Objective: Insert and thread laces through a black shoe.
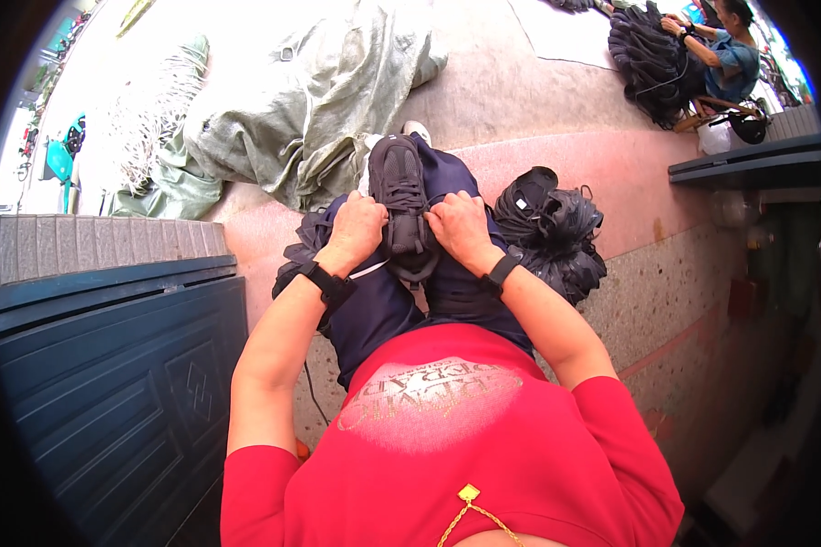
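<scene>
Head view: gripping black shoe point(403, 196) at twelve o'clock, left hand point(356, 230) and right hand point(461, 228) fingers curling closed around its sides; seemingly midway, black pile point(561, 242) waiting at two o'clock.

Black shoe point(401, 205); navy trousers point(383, 310); red shirt point(483, 438).

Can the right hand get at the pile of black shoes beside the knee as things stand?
Probably yes: the right hand grips the black shoe on the lap, but the black pile lies just beside it, nothing between.
</scene>
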`<state>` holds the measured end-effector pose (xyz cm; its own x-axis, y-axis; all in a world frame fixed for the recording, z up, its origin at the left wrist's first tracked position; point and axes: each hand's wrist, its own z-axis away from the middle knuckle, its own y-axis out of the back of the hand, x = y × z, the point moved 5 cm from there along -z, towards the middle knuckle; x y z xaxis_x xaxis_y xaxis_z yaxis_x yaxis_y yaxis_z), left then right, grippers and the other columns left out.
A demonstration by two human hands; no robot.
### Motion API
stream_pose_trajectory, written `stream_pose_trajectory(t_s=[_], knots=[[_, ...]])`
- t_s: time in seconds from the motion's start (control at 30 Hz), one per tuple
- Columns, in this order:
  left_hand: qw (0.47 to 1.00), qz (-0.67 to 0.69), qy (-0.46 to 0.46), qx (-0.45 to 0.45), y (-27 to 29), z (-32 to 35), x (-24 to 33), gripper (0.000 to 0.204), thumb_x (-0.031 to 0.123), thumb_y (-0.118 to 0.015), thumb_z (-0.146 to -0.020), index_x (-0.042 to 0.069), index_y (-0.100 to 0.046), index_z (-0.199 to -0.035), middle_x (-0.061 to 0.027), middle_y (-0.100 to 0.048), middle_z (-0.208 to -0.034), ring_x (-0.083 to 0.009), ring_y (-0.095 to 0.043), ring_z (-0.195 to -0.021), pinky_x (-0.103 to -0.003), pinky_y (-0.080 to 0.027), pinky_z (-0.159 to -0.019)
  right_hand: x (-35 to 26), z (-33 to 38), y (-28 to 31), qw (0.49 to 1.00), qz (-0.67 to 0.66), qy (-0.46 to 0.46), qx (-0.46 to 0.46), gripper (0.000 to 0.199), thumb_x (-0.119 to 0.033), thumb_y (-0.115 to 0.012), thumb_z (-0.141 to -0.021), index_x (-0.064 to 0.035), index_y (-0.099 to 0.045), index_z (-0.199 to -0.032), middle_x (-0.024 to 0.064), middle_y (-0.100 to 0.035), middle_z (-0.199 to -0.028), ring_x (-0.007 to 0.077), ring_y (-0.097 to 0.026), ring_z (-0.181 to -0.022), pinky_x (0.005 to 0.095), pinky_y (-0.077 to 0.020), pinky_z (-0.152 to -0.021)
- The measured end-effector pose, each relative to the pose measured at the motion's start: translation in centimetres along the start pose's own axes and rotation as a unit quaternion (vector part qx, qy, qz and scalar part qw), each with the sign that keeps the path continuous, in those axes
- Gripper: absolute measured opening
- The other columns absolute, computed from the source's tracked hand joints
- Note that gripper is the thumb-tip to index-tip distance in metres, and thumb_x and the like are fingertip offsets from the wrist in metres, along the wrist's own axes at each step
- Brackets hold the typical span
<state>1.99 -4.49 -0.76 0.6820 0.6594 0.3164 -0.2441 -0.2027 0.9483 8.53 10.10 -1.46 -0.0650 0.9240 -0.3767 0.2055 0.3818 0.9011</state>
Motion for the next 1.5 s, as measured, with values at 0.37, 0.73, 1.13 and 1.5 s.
stream_pose_trajectory(t_s=[0.37, 0.73, 1.13, 1.5], knots=[[0.985, -0.003, 0.123, 0.125, 0.3, 2.8, 2.7, 0.021, 0.021, -0.061, -0.073, 0.001, -0.062, -0.08, -0.0107, -0.06, -0.077, -0.0274, -0.05, -0.08, -0.037, -0.04, -0.068, -0.6, 0.9, 0.3, 0.998, -0.004, -0.036, -0.061, 0.028, -0.033, -0.058, -0.073, -0.0067, -0.063, -0.079, 0.0074, -0.055, -0.08, 0.0231, -0.049, -0.084, 0.0375, -0.0354, -0.07], [0.983, 0.083, 0.036, 0.161, 2.4, -1.8, 3.1, 0.015, 0.008, -0.052, -0.077, 0.003, -0.059, -0.09, -0.011, -0.06, -0.077, -0.0309, -0.055, -0.075, -0.039, -0.044, -0.068, 0.3, 1.8, 0.0, 0.993, -0.112, -0.036, 0.009, 0.019, -0.02, -0.056, -0.074, -0.0085, -0.062, -0.088, 0.0039, -0.055, -0.082, 0.0218, -0.05, -0.082, 0.0373, -0.0353, -0.069], [0.82, 0.444, 0.252, -0.257, -0.8, -7.7, 4.0, 0.064, 0.005, -0.061, -0.07, 0.002, -0.033, -0.127, -0.0021, -0.051, -0.062, -0.0074, -0.043, -0.044, -0.021, -0.033, -0.036, -0.6, 1.3, -0.3, 0.991, -0.127, 0.047, 0.008, 0.014, -0.009, -0.054, -0.069, -0.0061, -0.057, -0.082, 0.0083, -0.056, -0.078, 0.0237, -0.051, -0.081, 0.0358, -0.0382, -0.07], [0.677, 0.617, 0.36, -0.176, -2.5, -8.2, 1.0, 0.062, 0.003, -0.067, -0.07, -0.006, -0.033, -0.121, -0.0046, -0.05, -0.066, -0.0073, -0.043, -0.045, -0.02, -0.034, -0.035, -2.1, -3.2, 10.7, 0.918, -0.318, 0.122, 0.205, 0.003, -0.001, -0.049, -0.08, -0.0029, -0.047, -0.081, 0.0123, -0.05, -0.08, 0.026, -0.051, -0.074, 0.0311, -0.0412, -0.064]])
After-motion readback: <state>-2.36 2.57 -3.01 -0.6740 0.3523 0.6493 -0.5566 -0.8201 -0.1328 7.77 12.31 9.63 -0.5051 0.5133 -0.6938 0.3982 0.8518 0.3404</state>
